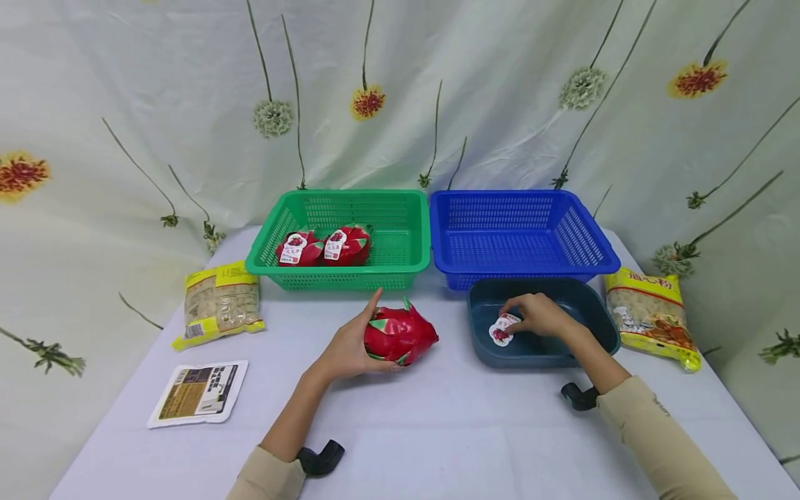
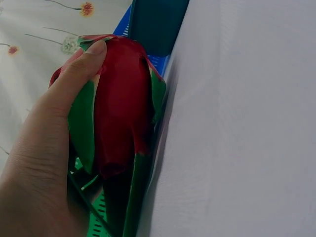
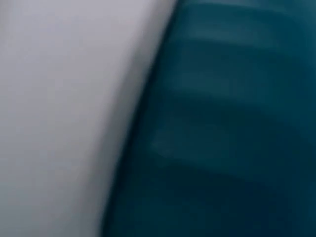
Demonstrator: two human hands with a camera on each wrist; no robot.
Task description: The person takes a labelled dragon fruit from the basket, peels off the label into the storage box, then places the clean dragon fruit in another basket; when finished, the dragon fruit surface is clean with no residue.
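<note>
Nearest, my left hand clasps a red, oval dragon fruit with green scales between thumb and fingers, over the white-covered table; its long axis runs roughly crosswise, the narrowed end pointing right, away from my palm. To its right, my right hand pinches a white, rounded label with red print between thumb and fingertips, inside a dark teal, rounded rectangular basin. Beyond, a green, slotted plastic basket holds, in its left half, two red dragon fruits bearing white labels, side by side. Beside it, a blue, slotted plastic basket shows its slotted floor. A pale cloth printed with flowers hangs behind.
</note>
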